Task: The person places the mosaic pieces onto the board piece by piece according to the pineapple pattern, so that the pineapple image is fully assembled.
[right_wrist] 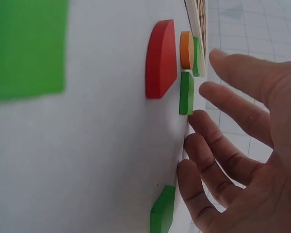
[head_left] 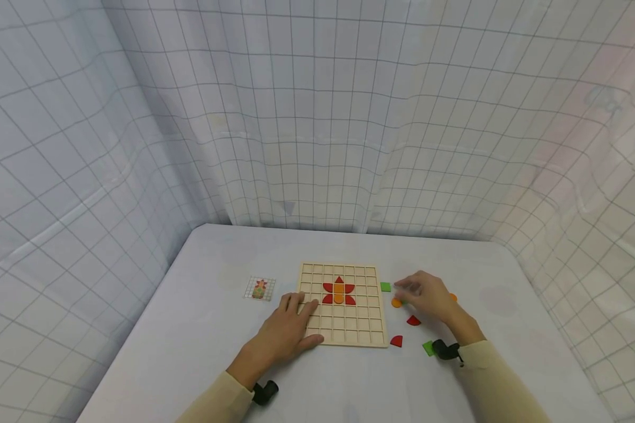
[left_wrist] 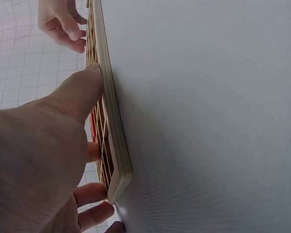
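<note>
A red and orange flower (head_left: 338, 291) sits partly built on the wooden board (head_left: 344, 333). The left hand (head_left: 288, 330) lies flat on the board's near left corner, steadying it. The right hand (head_left: 428, 296), fingers spread and holding nothing, hovers over loose pieces (head_left: 397, 341) right of the board, not yet placed.

- The board (head_left: 344, 305) lies on the worktop (head_left: 190, 329).
- A card (head_left: 259, 288) lies left of the board.
- Loose pieces (head_left: 413, 321) lie right of the board.

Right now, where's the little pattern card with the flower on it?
In the head view, the pattern card lies flat on the table, left of the wooden grid board and just beyond the left hand.
</note>
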Demonstrator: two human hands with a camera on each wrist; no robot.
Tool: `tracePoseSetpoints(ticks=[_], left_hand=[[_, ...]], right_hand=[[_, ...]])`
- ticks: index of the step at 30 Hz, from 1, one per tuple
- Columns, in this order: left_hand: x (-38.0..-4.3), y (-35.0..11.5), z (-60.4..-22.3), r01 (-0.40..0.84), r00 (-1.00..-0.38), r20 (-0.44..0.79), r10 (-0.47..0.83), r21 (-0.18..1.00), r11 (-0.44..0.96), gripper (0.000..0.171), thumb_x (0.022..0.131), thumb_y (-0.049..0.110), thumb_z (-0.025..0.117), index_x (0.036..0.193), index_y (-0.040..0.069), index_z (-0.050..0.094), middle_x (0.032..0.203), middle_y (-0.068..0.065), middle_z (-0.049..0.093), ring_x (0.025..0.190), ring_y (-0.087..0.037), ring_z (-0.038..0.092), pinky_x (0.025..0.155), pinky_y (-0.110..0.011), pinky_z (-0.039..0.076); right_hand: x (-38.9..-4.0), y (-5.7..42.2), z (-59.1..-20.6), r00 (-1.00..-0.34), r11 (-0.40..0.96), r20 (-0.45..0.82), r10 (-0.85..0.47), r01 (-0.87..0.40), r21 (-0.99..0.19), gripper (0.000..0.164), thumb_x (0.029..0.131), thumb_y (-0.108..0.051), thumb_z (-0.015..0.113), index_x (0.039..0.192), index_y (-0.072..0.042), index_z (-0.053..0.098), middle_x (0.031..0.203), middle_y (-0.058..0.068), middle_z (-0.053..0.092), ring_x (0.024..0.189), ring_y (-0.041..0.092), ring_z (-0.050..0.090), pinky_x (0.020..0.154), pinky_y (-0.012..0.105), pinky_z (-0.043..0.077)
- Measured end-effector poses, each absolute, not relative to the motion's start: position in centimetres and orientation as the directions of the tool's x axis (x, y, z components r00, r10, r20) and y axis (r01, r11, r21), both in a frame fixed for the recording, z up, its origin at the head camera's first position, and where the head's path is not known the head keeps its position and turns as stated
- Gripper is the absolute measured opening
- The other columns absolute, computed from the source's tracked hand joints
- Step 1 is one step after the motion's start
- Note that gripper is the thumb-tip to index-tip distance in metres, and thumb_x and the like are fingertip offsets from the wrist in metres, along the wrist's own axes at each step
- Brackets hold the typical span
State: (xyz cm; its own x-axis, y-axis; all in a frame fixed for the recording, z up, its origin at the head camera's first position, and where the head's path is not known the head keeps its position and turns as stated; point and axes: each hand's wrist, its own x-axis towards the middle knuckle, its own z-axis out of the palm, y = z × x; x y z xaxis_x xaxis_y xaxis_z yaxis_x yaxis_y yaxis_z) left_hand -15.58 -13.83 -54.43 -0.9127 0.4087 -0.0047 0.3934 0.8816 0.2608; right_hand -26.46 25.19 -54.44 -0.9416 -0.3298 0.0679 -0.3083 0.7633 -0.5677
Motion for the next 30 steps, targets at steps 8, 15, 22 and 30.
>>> tracePoseSetpoints(ticks=[8, 15, 22, 30], left_hand=[[-15.5, -13.8, -54.0, 0.398, -0.910, -0.007, 0.415, 0.269, 0.877, 0.077, 0.112, 0.056, 0.075, 0.169, 0.007, 0.055, 0.169, -0.030, 0.048, 0.156, -0.051, 0.049, 0.121, -0.059, 0.059], [-15.3, -13.8, -53.6, 0.401, -0.908, -0.003, 0.418, 0.282, 0.872, 0.077, 0.112, 0.055, 0.076, 0.168, 0.006, 0.055, 0.169, -0.030, 0.048, 0.156, -0.051, 0.049, 0.121, -0.060, 0.058], [-15.3, -13.8, -53.7, 0.402, -0.908, 0.003, 0.418, 0.281, 0.871, 0.078, 0.112, 0.056, 0.076, 0.168, 0.007, 0.055, 0.169, -0.030, 0.048, 0.156, -0.051, 0.049, 0.120, -0.060, 0.059], [-15.4, -14.0, -54.1, 0.414, -0.905, 0.026, 0.424, 0.279, 0.866, 0.077, 0.111, 0.054, 0.077, 0.167, 0.006, 0.055, 0.168, -0.031, 0.048, 0.154, -0.053, 0.049, 0.119, -0.063, 0.059]], right_hand=[[-26.6, 26.2, -55.0, -0.927, 0.743, 0.054, -0.371, -0.332, -0.581, 0.027, 0.102, -0.026, 0.091, 0.128, -0.016, 0.091, 0.121, 0.004, 0.082, 0.110, 0.022, 0.072, 0.094, 0.041, 0.061], [-26.5, 26.8, -54.8, -0.928, 0.754, -0.004, -0.371, -0.299, -0.584, 0.026, 0.104, -0.025, 0.088, 0.129, -0.018, 0.090, 0.127, 0.004, 0.080, 0.116, 0.024, 0.074, 0.099, 0.044, 0.065], [-26.3, 27.2, -54.7, -0.919, 0.754, -0.013, -0.393, -0.314, -0.578, 0.028, 0.101, -0.011, 0.090, 0.129, -0.016, 0.090, 0.128, 0.005, 0.081, 0.116, 0.023, 0.074, 0.100, 0.045, 0.067], [-26.3, 26.8, -54.6, -0.922, 0.771, -0.005, -0.387, -0.320, -0.551, 0.026, 0.101, -0.011, 0.091, 0.127, -0.014, 0.089, 0.122, 0.003, 0.081, 0.107, 0.017, 0.072, 0.097, 0.040, 0.067]])
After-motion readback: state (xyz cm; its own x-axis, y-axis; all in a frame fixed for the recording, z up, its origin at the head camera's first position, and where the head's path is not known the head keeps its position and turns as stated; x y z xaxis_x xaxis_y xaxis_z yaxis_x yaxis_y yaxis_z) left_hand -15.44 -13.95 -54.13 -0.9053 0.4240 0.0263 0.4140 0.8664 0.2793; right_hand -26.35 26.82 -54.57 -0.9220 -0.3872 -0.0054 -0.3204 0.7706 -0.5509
